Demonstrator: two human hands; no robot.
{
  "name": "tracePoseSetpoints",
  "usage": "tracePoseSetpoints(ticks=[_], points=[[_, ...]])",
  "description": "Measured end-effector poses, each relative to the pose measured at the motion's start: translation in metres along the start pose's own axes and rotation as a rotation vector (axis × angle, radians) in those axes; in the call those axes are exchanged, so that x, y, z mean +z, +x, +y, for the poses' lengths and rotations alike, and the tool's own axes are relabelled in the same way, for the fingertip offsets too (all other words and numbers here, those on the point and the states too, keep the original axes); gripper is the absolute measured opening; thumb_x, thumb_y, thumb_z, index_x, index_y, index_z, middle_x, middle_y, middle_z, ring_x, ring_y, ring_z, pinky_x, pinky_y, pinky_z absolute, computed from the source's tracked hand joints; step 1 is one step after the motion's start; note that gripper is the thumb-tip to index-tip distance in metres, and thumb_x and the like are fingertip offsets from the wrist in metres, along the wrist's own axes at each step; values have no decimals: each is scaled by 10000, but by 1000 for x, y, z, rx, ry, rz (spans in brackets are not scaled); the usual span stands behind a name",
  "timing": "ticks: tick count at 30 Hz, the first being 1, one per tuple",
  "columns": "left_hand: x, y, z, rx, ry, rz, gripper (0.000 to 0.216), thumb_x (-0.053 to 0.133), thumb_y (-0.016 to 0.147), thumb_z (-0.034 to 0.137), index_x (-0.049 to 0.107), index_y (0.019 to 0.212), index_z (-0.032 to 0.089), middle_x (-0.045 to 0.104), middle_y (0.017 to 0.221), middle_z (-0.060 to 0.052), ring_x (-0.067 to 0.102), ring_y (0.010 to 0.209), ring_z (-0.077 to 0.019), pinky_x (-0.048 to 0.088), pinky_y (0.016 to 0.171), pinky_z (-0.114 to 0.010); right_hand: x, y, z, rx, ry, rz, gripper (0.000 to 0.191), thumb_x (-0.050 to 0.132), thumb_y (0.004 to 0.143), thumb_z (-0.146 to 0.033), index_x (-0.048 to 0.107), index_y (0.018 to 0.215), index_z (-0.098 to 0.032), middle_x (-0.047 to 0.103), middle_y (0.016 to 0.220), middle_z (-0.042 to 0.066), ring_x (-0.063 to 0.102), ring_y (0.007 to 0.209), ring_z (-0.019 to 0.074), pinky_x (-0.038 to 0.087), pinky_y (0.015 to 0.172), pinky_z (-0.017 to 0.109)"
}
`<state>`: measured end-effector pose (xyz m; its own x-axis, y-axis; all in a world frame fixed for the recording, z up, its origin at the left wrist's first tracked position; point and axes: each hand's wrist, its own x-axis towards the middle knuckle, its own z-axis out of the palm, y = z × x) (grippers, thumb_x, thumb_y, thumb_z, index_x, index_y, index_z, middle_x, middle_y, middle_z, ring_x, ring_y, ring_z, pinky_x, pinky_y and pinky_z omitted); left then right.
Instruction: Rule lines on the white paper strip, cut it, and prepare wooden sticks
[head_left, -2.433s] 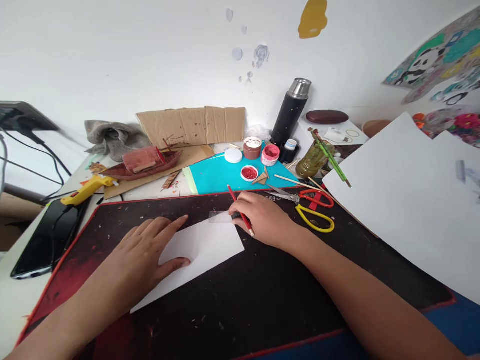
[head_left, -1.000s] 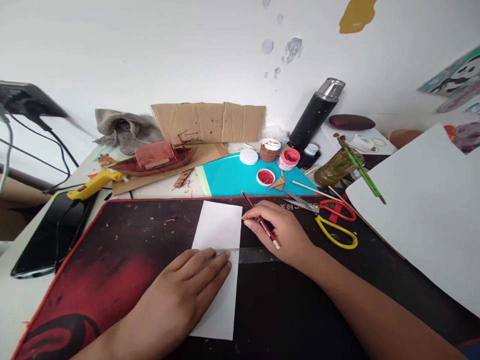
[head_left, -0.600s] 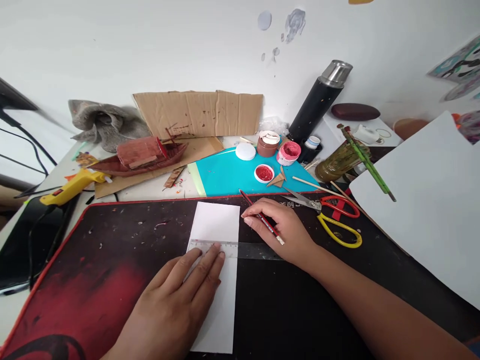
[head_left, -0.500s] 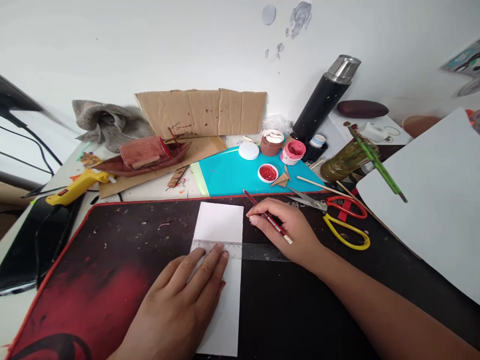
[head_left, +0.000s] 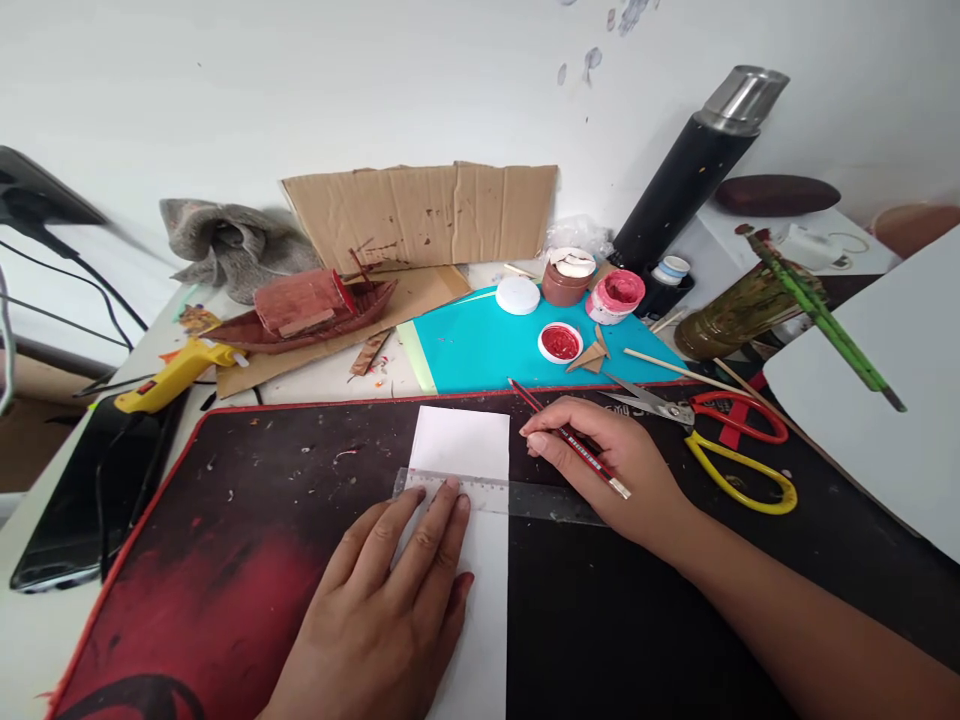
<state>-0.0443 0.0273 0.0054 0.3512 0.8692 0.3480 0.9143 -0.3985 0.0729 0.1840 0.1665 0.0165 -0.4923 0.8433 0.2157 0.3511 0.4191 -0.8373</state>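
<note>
A transparent ruler (head_left: 487,496) lies across a strip of white paper (head_left: 461,440), its left end sticking out a little past the paper's left edge. My left hand (head_left: 397,590) rests with outstretched fingers, the fingertips pressing on the ruler over the paper. To the right, my right hand (head_left: 600,460) is closed around a red and black pencil (head_left: 577,445). The pencil's point aims away from me, raised off the paper, and its rear end shows below the knuckles. That hand covers the ruler's right end.
Scissors (head_left: 690,410) with red and yellow handles lie right of my right hand. Behind are paint pots (head_left: 615,295), a blue sheet (head_left: 472,340), a model boat (head_left: 300,315) and a black flask (head_left: 682,180). A yellow glue gun (head_left: 172,375) sits at left. A dark mat (head_left: 285,450) lies underneath.
The view has swung left, so everything appears farther right. The ruler has shifted slightly left and tilted, its end now beyond the paper's edge. My right hand keeps hold of the pencil.
</note>
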Motion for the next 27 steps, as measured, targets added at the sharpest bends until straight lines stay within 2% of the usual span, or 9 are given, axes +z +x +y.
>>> tracePoseSetpoints(ticks=[11, 16, 27], points=[[2, -1, -2, -6, -39, -45, 436, 518, 1100, 317, 664, 1456, 113, 680, 1538, -100, 626, 1304, -331, 394, 1157, -507, -1, 1, -3, 26, -7, -18, 113, 649, 1048, -254, 739, 982, -243, 801, 946, 29, 738, 818, 202, 594, 799, 330], [1, -2, -6, 80, 24, -39, 443, 546, 1066, 276, 667, 1442, 74, 690, 1516, -134, 639, 1264, -338, 428, 1120, -478, -2, 0, -2, 44, -8, -10, 117, 649, 1047, -263, 742, 979, -242, 801, 938, 26, 738, 803, 198, 592, 797, 326], [-1, 3, -8, 114, 45, -27, 462, 530, 1056, 248, 622, 1455, 34, 693, 1496, -173, 631, 1286, -361, 448, 1092, -492, -2, 1, -3, 47, 2, -5, 107, 654, 1037, -251, 742, 976, -245, 806, 940, 28, 755, 812, 218, 615, 821, 351]])
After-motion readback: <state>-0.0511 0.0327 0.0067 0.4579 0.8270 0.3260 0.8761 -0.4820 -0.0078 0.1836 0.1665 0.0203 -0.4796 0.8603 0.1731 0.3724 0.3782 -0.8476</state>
